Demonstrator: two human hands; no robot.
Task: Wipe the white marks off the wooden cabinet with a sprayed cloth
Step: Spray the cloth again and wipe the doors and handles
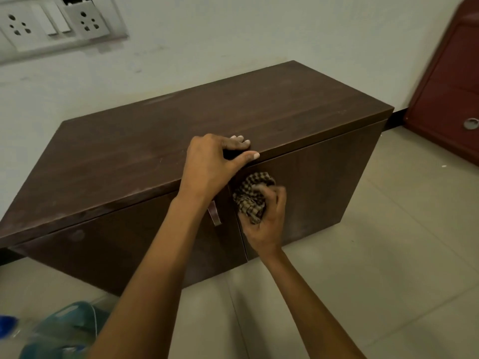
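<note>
A pale painted wall (233, 35) fills the top of the view, and a floor of large beige tiles (388, 255) runs bare to the right of and in front of the furniture. A dark brown wooden cabinet (129, 151) stands on that floor with its long back edge against the wall. Its flat top is bare, and its two front doors are closed and meet at a seam near the middle. Faint whitish smears (64, 213) show along the front lip of the top towards its left end, and more haze shows low on the right door. A red-brown panelled board (445, 86) leans at the far right, well apart from the cabinet's right corner. A grey switch and socket plate (51, 24) sits high on the wall at the left. A blurred blue-green plastic bottle (64, 330) lies on the floor at the lower left, near the left forearm. The left hand (210, 167) grips the front lip of the top above the seam, with its fingers (239, 141) laid over the top and the thumb along the edge. The right hand (267, 218) clutches a bunched brown-and-cream checked cloth (252, 195), pressing it against the right door's upper inner corner. A small metal door handle (214, 216) shows just left of the seam, below the left wrist.
</note>
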